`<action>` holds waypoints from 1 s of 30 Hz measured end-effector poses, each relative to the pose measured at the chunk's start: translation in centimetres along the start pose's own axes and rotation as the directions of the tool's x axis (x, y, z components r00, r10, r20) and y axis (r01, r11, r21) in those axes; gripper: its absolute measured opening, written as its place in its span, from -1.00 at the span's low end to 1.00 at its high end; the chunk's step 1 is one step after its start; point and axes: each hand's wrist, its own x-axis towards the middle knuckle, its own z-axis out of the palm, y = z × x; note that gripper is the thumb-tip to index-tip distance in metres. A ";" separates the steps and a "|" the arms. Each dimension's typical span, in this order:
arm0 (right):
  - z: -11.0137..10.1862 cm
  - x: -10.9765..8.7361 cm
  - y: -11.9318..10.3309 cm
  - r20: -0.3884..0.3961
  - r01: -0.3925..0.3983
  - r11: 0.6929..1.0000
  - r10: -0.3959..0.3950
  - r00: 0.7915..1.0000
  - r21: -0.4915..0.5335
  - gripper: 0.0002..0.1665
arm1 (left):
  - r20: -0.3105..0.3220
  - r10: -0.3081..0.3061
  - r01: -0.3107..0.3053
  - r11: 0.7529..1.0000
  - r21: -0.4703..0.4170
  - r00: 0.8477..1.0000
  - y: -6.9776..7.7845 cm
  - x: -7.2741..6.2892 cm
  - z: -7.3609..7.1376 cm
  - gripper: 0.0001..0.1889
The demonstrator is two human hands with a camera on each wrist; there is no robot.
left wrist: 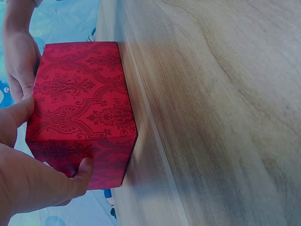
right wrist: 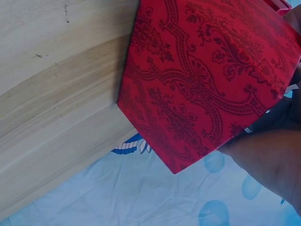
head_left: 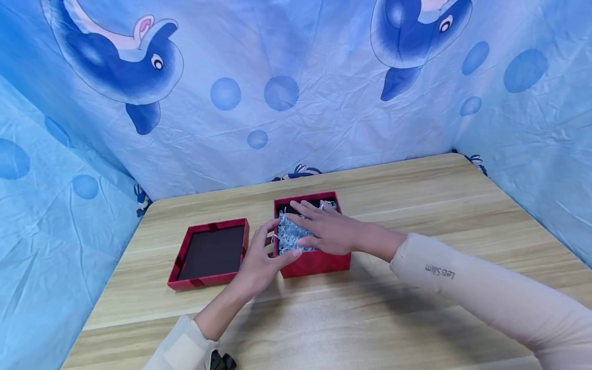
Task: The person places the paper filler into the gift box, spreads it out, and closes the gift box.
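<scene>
Wooden tabletop (head_left: 416,205) bears a red box (head_left: 319,264) holding pale shreds (head_left: 289,235)

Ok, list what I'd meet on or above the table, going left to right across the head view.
Shallow red lid with its dark inside facing up → left hand → red box → right sleeve.

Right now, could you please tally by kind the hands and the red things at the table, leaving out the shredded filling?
Red box: 1
Red lid: 1
Hands: 2, the left hand and the right hand
Total: 4
</scene>
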 end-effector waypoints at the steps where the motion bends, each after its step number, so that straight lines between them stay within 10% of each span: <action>1: -0.1 0.1 0.0 0.008 -0.002 1.000 0.002 1.000 -0.002 -0.16 | -0.001 0.001 -0.001 1.000 0.000 1.000 0.0 0.0 0.0 -0.09; 17: -0.6 1.5 0.6 0.124 -0.040 0.997 0.048 0.991 -0.068 -0.11 | 0.000 0.009 -0.009 1.000 -0.003 1.000 0.1 0.6 0.1 -0.10; 30: -0.2 3.7 1.1 0.320 -0.063 0.990 0.101 0.942 -0.127 -0.20 | -0.014 -0.015 0.015 1.000 -0.009 1.000 0.1 0.8 0.3 -0.10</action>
